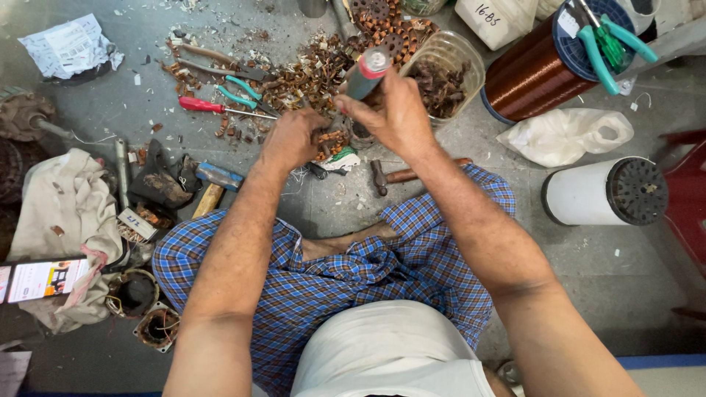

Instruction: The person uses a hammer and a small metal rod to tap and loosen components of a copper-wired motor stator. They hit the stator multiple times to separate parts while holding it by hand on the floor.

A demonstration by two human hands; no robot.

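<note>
Gripping a grey-handled tool [365,71] with a red band near its end, the right hand [393,114] is closed around the handle and holds it tilted, the butt pointing up and away from the person. Its working tip is hidden behind the fingers. Just beside it, the left hand [294,138] is closed on a small copper-wound part [330,141] that sits low on the grey floor [441,213] between the 2 hands; the hands are nearly touching over it.

Beyond the hands lies a heap of brown metal scraps [312,73], and just past the right hand stands a clear plastic jar [446,71] with dark pieces inside. Left of the left hand are a red-handled screwdriver [209,106] and teal-handled pliers [243,93]. Nearer the person, below the right hand, a small hammer [401,175] lies flat, and below the left hand a second hammer [213,184] with a blue head and wooden handle.

Well to the right of the right hand sit a large spool of copper wire [533,73] with green-handled cutters [610,45] on top, a white plastic bag [562,136], and a white cylinder [603,192] lying on its side. Far left of the left hand is a crumpled cloth [62,213].
</note>
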